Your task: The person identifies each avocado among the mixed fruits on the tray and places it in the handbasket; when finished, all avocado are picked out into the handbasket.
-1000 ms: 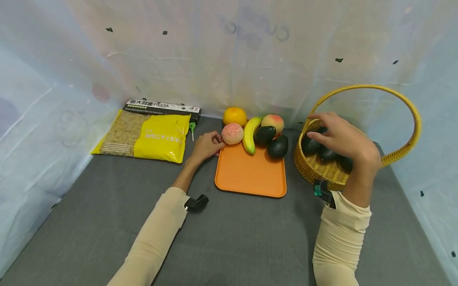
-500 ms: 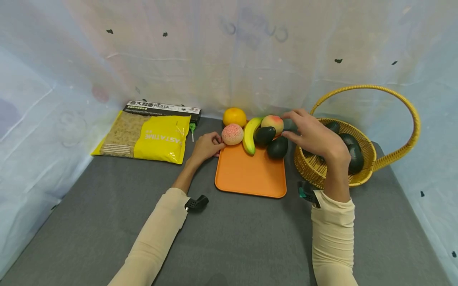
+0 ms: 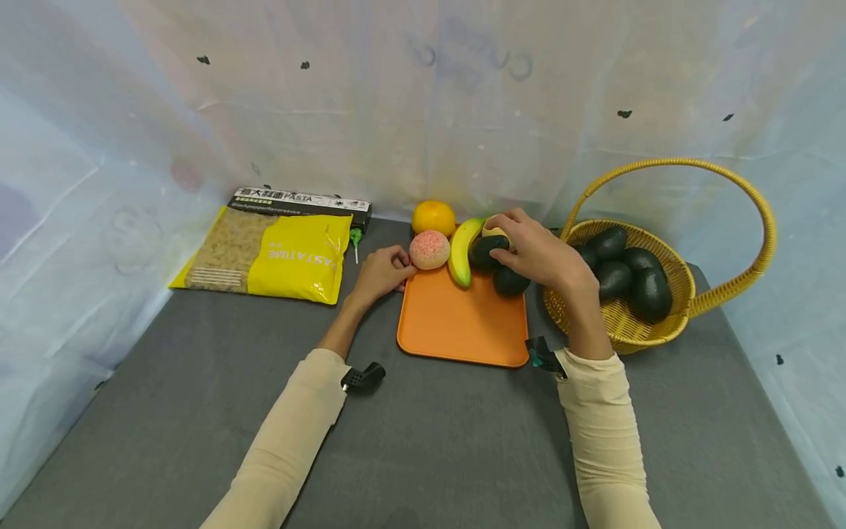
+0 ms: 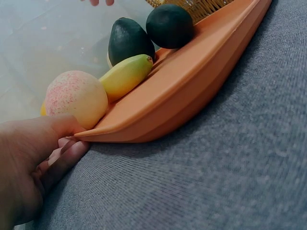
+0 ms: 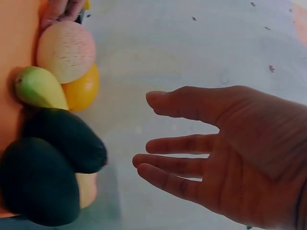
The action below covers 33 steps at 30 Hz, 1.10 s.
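My left hand [image 3: 383,272] pinches the left rim of an orange tray [image 3: 463,323], thumb on top and fingers underneath in the left wrist view. Beside that thumb a speckled pink peach [image 4: 76,98] sits on the tray, with an orange [image 3: 433,218] behind it and a banana [image 3: 460,257] to its right. Two dark avocados [image 3: 485,252] lie at the tray's back right. Over them hovers my right hand [image 3: 538,250], holding nothing; the right wrist view shows its fingers extended and apart from the fruit. A second peach [image 5: 87,190] is mostly hidden.
A yellow wicker basket [image 3: 568,316] with a tall arched handle [image 3: 767,220] stands right of the tray, holding several avocados [image 3: 651,294]. At left lie a yellow pasta bag [image 3: 297,253], a black pasta box [image 3: 360,213] behind it and a small green-topped stick [image 3: 356,235].
My right hand has moved left from above the basket to above the tray's avocados, uncovering the avocados in the basket. My left hand has stayed at the tray's rim.
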{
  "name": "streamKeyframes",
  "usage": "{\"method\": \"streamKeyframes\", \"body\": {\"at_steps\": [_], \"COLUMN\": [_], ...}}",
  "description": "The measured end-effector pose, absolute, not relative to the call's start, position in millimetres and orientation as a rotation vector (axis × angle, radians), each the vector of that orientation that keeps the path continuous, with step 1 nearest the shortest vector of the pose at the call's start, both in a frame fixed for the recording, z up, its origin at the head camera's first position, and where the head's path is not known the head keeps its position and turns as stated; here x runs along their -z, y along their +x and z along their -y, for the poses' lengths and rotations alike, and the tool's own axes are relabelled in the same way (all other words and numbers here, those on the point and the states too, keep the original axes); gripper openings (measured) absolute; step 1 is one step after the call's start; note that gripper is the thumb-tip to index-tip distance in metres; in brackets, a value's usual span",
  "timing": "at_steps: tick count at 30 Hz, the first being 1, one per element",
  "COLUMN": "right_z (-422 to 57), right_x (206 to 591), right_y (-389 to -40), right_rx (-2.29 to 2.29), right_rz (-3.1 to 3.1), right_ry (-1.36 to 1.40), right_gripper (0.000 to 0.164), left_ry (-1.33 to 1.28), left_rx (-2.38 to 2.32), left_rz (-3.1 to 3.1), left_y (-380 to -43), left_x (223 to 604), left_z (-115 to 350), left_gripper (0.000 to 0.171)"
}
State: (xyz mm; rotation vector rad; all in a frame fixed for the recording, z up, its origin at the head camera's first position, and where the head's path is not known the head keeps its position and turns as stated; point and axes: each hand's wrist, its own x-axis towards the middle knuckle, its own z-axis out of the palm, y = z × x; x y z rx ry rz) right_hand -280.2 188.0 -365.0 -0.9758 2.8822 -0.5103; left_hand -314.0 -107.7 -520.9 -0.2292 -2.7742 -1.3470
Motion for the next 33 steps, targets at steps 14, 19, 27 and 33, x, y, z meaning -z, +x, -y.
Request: {"method": "streamKeyframes", "body": {"at_steps": [14, 19, 27, 33], "right_z": [-184, -183, -180, -181], "right_x": [391, 398, 406, 409], "right_y": [-301, -305, -310, -311], "right_rx": [0.454, 0.399, 0.375, 0.374], "right_rz": [-2.842, -2.845, -2.827, -2.834], "right_ry": [-0.905, -0.913, -0.881, -0.85], "right_gripper": [0.047, 0.049, 0.055, 0.055], "left_ry": [-0.229, -0.22, -0.22, -0.227], "left_rx": [1.352, 1.356, 1.37, 1.359], "left_rz": [2.767, 2.771, 2.768, 2.771], "left_y": [-315, -315, -315, -315], "left_x": [521, 522, 524, 524], "left_z": [107, 108, 108, 108], "left_gripper": [0.02, 0.02, 0.019, 0.02]}}
